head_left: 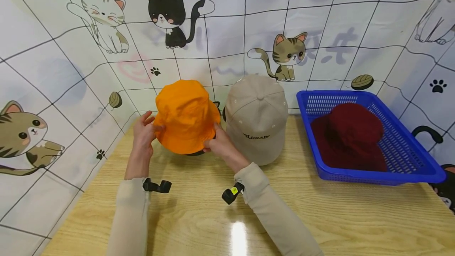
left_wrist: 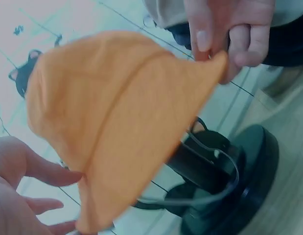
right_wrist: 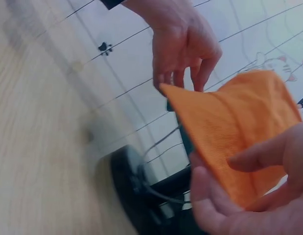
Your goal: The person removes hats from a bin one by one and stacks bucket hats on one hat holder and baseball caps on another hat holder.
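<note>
An orange bucket hat [head_left: 185,113] sits over a black stand, whose round base [left_wrist: 259,156] and post show below the brim in the left wrist view. My left hand [head_left: 143,135] holds the brim at its left side, thumb on top. On the opposite side my right hand [head_left: 223,143] pinches the brim; in the right wrist view its thumb [right_wrist: 256,155] lies on the cloth with the fingers under the edge. Close to the right hand stands a beige cap [head_left: 257,117] with dark lettering on its front.
At the right a blue plastic basket [head_left: 408,137] holds a dark red bucket hat [head_left: 355,129]. A thin cable [left_wrist: 210,199] loops around the black stand. Cat-printed sheeting [head_left: 227,19] backs the wooden table [head_left: 199,216].
</note>
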Demonstrator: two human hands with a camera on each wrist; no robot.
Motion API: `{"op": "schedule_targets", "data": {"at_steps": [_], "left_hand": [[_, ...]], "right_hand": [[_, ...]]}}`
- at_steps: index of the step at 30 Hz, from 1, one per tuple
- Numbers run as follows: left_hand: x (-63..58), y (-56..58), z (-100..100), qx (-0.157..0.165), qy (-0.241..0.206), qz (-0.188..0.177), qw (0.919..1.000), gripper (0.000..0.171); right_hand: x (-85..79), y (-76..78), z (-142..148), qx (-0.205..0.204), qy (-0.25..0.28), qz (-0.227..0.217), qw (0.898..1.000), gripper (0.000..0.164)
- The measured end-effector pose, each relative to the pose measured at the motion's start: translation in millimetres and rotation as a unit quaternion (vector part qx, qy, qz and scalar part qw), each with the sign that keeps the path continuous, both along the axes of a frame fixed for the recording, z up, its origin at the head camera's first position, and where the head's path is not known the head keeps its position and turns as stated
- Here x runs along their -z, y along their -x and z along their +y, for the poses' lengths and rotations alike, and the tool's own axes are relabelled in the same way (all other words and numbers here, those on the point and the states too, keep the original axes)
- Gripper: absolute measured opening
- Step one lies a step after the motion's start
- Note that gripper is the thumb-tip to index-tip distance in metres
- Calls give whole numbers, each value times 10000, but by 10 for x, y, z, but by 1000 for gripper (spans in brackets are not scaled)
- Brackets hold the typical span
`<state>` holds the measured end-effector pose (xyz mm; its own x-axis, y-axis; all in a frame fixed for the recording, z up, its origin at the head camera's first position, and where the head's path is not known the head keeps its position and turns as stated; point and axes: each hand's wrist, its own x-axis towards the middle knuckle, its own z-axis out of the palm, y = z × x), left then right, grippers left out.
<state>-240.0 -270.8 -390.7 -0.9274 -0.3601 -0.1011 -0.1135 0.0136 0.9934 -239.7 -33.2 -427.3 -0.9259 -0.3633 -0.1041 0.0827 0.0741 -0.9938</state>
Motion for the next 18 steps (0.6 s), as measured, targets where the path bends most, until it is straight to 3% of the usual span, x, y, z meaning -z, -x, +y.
{"op": "schedule_targets", "data": {"at_steps": [3, 6, 9, 12, 15, 18], "left_hand": [[-97, -55, 46, -137, 265, 142, 9995, 82], [-198, -101, 119, -354, 455, 361, 9977, 78], [-315, -164, 205, -646, 616, 701, 9935, 72], [-443, -267, 323, -880, 640, 1149, 9874, 63], [-562, -405, 502, -978, 515, 1744, 9785, 51], [-639, -530, 733, -825, 469, 2358, 9672, 41]], "right_hand": [[-88, -39, 45, -312, -243, 98, 9992, 85], [-241, -138, 146, -527, -952, 371, 9934, 89], [-462, -272, 272, -715, -1821, 987, 9757, 93], [-690, -416, 412, -957, -2342, 1710, 9522, 83], [-853, -550, 584, -1157, -2417, 2185, 9383, 69], [-934, -632, 783, -1071, -2095, 2552, 9378, 49]]}}
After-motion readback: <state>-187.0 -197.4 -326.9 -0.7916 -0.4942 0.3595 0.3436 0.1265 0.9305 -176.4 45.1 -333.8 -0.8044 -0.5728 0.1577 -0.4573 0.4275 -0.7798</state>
